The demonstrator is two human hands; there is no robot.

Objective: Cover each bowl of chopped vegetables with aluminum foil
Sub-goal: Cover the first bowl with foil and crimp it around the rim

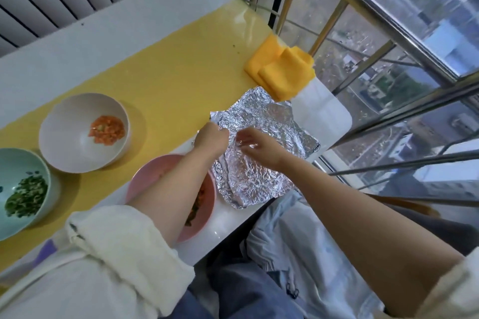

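A teal round bowl of chopped greens (50, 189), a white round bowl of diced carrot (70, 116) and a pink round bowl (141, 179) line the table's near-left side. By the near-right edge, the left hand (211, 137) clenches the left border of the crinkled aluminium foil sheet (272, 122). The right hand (255, 144) sets bent fingertips on its middle; whether it grasps the sheet is unclear.

Left sleeve (108, 248), 7 o'clock in my feed: thick cream fleece, pushed up near the elbow into a bulky rolled cuff with a few dark flecks. Right sleeve (456, 292), 4 o'clock: same cream, only a corner showing. Left hand (211, 137), right hand (256, 144) and forearms bare. Blue jeans (246, 290) at 6 o'clock.
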